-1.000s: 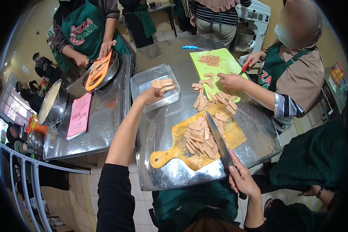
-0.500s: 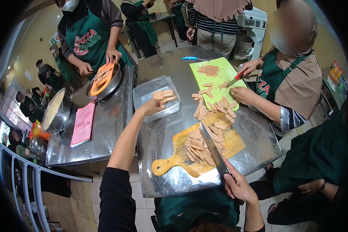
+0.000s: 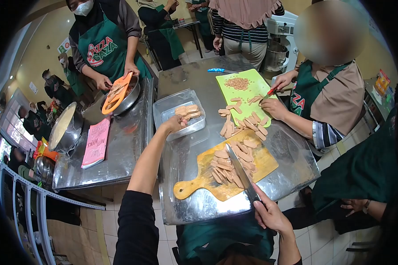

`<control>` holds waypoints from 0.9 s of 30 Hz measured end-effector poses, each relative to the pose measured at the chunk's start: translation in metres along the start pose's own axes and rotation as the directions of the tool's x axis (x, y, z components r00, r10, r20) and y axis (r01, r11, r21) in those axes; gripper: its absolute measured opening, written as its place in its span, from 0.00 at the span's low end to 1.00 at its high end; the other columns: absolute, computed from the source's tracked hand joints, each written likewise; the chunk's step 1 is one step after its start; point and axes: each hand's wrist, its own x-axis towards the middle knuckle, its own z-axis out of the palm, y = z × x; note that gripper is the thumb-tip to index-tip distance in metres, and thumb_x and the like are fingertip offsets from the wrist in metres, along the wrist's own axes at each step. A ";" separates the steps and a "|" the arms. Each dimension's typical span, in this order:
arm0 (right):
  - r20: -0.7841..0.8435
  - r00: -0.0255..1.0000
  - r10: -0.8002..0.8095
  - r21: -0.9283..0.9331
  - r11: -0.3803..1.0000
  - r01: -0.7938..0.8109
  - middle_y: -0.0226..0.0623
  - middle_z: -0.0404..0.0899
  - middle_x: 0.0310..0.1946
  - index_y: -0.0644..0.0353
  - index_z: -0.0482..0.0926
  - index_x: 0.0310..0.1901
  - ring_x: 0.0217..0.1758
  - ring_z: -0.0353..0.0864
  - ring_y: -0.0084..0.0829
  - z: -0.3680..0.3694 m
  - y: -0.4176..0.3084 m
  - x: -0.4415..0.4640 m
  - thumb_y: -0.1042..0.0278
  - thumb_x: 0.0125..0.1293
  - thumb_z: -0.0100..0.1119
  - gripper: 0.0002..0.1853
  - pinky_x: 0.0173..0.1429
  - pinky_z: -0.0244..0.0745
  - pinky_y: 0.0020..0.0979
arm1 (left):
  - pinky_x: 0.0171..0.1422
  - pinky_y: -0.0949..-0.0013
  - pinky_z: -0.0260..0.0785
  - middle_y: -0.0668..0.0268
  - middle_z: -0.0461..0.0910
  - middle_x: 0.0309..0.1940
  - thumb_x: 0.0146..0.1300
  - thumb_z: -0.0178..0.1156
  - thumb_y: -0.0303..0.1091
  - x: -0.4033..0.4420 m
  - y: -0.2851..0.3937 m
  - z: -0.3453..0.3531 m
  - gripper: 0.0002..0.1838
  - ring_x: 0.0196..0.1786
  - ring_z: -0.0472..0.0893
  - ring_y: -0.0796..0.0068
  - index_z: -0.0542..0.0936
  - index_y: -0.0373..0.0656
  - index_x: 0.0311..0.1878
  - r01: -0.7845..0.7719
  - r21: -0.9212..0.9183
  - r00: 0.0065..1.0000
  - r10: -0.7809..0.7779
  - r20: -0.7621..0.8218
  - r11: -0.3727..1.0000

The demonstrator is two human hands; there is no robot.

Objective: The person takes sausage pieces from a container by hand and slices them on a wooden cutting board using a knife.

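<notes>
My left hand (image 3: 176, 123) is at the clear plastic container (image 3: 162, 107), its fingers curled beside several sausages (image 3: 188, 110) lying inside. Whatever those fingers hold, if anything, is too small to make out. Wrapped round the dark handle of a large knife (image 3: 240, 168) is my right hand (image 3: 269, 213). The blade points away from me over the wooden cutting board (image 3: 191, 188). Sausage slices (image 3: 224, 164) are heaped on that board on both sides of the blade.
Across the table, a co-worker at the right cuts on a green board (image 3: 227, 85) with a red-handled knife. Another, at left, tilts an orange board (image 3: 114, 105) over a metal bowl (image 3: 135, 98). Pink booklets (image 3: 96, 142) lie on the left table. A blue-handled knife (image 3: 217, 70) lies farther back.
The view has shifted slightly. My left hand stays at the container, and my right hand still holds the knife over the board. The right co-worker's knife hand has moved away from the body, then lower.
</notes>
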 end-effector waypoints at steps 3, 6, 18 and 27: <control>-0.002 1.000 -0.004 -0.001 1.000 0.004 0.24 0.64 0.16 0.47 0.48 0.80 0.16 0.63 0.16 0.002 -0.001 0.000 0.70 0.79 0.41 0.31 0.20 0.63 0.22 | 0.48 0.70 0.73 0.64 0.83 0.36 0.56 0.64 0.27 -0.002 0.001 0.002 0.12 0.41 0.81 0.72 0.80 0.41 0.45 0.002 0.051 0.997 0.002 -0.079 0.999; 0.001 1.000 -0.008 -0.008 1.000 0.008 0.24 0.64 0.17 0.47 0.48 0.80 0.16 0.63 0.16 0.003 0.001 0.000 0.69 0.79 0.41 0.31 0.20 0.63 0.22 | 0.46 0.70 0.73 0.62 0.83 0.35 0.55 0.64 0.26 -0.012 0.006 0.001 0.12 0.40 0.82 0.71 0.80 0.39 0.45 0.026 0.061 0.990 -0.017 -0.137 0.998; -0.014 1.000 -0.018 -0.018 1.000 0.018 0.23 0.63 0.19 0.47 0.50 0.79 0.18 0.63 0.16 0.005 0.003 -0.003 0.71 0.79 0.43 0.31 0.22 0.64 0.23 | 0.53 0.59 0.74 0.52 0.85 0.39 0.58 0.68 0.32 -0.013 0.007 0.004 0.10 0.47 0.84 0.60 0.81 0.42 0.42 0.092 0.040 0.926 -0.070 -0.372 0.995; -0.023 1.000 -0.015 -0.042 0.999 0.014 0.24 0.64 0.20 0.47 0.50 0.79 0.20 0.64 0.17 0.006 0.003 -0.004 0.71 0.78 0.44 0.31 0.26 0.65 0.23 | 0.54 0.64 0.73 0.55 0.84 0.42 0.55 0.66 0.28 -0.015 -0.001 -0.008 0.13 0.47 0.84 0.62 0.81 0.45 0.45 0.136 0.061 0.970 -0.120 -0.213 0.989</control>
